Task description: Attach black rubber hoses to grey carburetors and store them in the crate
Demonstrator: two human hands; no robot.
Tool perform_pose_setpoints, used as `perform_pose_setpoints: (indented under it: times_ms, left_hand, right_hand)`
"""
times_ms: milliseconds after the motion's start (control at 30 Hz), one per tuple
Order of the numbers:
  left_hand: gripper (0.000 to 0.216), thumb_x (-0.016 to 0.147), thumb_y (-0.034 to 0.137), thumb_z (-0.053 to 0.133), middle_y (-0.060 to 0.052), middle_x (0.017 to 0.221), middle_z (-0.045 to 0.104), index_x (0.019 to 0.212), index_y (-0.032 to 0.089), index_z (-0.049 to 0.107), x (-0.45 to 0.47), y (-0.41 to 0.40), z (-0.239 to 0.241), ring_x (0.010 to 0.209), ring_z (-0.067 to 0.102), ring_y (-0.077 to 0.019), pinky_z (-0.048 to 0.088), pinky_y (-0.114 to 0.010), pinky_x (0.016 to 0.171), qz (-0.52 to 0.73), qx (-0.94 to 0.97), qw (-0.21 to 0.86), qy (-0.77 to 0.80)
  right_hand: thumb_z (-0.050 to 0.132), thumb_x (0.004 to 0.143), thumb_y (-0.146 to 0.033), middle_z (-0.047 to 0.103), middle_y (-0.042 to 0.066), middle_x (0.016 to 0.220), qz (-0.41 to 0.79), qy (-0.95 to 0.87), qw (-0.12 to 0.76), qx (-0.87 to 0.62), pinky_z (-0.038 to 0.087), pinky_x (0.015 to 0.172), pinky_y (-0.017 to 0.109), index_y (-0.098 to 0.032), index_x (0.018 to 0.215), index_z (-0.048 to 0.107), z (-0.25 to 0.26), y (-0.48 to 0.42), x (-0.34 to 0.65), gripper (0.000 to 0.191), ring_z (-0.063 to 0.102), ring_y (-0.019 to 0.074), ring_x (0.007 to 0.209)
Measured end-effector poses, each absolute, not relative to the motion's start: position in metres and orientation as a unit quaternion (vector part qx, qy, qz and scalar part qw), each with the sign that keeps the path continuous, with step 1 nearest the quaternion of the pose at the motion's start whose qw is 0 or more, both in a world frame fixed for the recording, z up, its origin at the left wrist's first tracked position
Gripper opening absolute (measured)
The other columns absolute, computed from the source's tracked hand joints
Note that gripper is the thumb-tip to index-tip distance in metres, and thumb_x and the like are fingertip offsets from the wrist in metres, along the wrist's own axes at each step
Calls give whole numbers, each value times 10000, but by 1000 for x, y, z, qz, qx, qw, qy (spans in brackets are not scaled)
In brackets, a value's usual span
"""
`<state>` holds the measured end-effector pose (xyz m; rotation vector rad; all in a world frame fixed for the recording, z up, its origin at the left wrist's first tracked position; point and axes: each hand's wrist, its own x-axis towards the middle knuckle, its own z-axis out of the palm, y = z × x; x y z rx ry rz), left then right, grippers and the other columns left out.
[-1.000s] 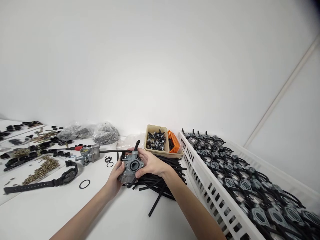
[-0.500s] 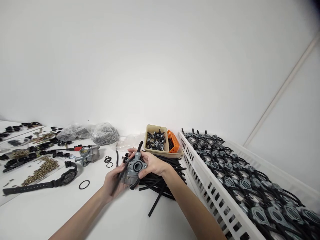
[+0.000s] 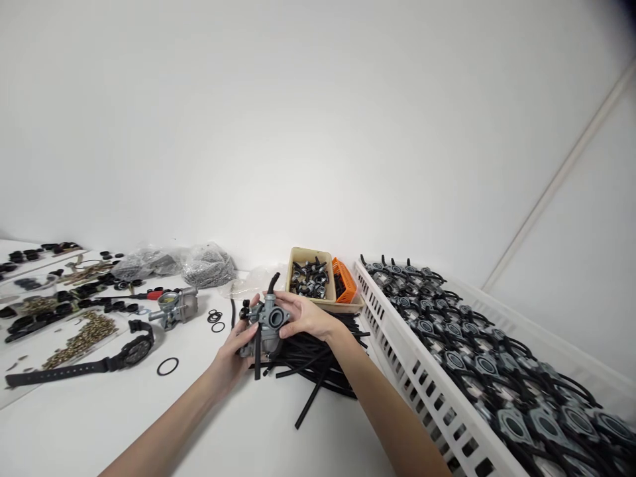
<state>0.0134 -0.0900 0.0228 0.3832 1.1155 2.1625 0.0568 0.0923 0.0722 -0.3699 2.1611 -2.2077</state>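
A grey metal carburetor (image 3: pixel 269 334) is held up between both hands over the white table. Its round flange opening faces me, and a black cap with a cable end sticks up from its top. My left hand (image 3: pixel 233 351) is closed round its left side, the thumb near a short black rubber hose (image 3: pixel 257 352) that hangs down the front. My right hand (image 3: pixel 305 318) grips the carburetor's right side, thumb in front and fingers behind. Beneath and behind it lies a pile of black hoses (image 3: pixel 318 368).
A white crate (image 3: pixel 437 397) of finished-looking carburetors stands at right. Behind are a beige tray (image 3: pixel 291 262) of small parts and an orange basket (image 3: pixel 349 281). To the left lie another carburetor (image 3: pixel 173 308), black O-rings (image 3: pixel 167 366), a wristwatch (image 3: pixel 134 351) and brass pieces (image 3: pixel 89 338).
The carburetor has turned slightly in my hands and moved a little upward. The black hose now hangs straight down its front, under my left thumb.
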Motion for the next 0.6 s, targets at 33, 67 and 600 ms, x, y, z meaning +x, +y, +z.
perform_pose_setpoints:
  times_ms: [33, 67, 600]
  left_hand:
    - [560, 674, 370, 780, -36, 1028, 672, 1186, 265, 578, 13, -89, 23, 806, 666, -189, 544, -300, 662, 835, 149, 309, 429]
    - [631, 690, 379, 772, -33, 1099, 658, 1267, 299, 528, 12, -88, 23, 844, 668, -189, 544, -292, 678, 842, 152, 282, 433]
    - [819, 753, 415, 739, -64, 1250, 550, 1445, 349, 307, -1, -87, 13, 1139, 548, -227, 446, -343, 970, 810, 162, -29, 563]
  right_hand:
    - [912, 461, -267, 620, 77, 1262, -705, 701, -11, -104, 411, 1031, 363, -226, 1213, 624, 73, 92, 56, 807, 503, 231, 1266]
    - [895, 502, -297, 650, 74, 1196, -693, 714, -47, -88, 441, 984, 349, -221, 1176, 644, 75, 91, 55, 723, 549, 223, 1198]
    - [528, 902, -123, 615, 92, 1012, -171, 959, -220, -61, 505, 824, 310, -148, 1001, 697, 90, 34, 82, 198, 634, 198, 871]
